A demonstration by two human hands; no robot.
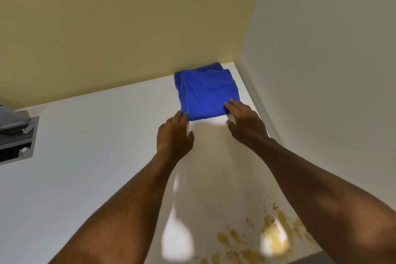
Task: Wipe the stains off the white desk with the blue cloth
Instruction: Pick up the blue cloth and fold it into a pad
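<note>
Two bare hands reach across a white desk (90, 156) to a folded blue cloth (206, 91) lying in the far right corner, against the yellow wall. Left hand (174, 135), fingers open, touches the cloth's near left corner; right hand (246, 122) rests open fingers on its near right edge. Yellowish stains (274, 236) mark the desk near the front right, well apart from the cloth
</note>
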